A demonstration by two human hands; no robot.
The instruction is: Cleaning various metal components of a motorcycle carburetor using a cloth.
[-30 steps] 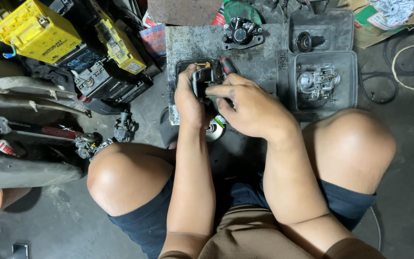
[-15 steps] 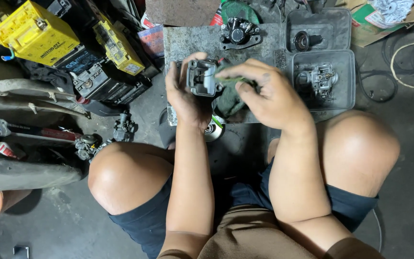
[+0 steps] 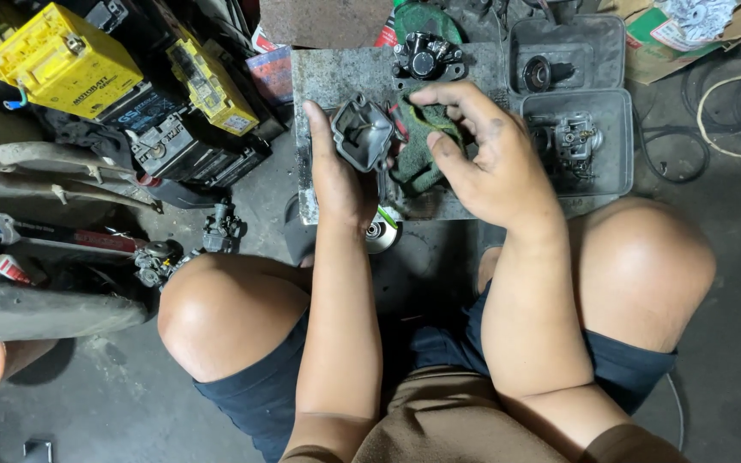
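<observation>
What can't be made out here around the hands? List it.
- Head view: the left hand holds a grey metal bowl-shaped part; its underside is hidden by the palm.
- Head view: the right hand covers much of the green cloth; anything under it is hidden.
- Head view: the small round part below the metal slab is half hidden by the left wrist.
- Head view: the carburettor in the grey tray is too small for detail.

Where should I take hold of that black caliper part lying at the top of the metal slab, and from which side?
Take the black caliper part across its narrower middle body, coming straight down from above. It lies flat on the metal slab with lugs sticking out left and right, and the green pad in the right hand crowds its near side.
</observation>
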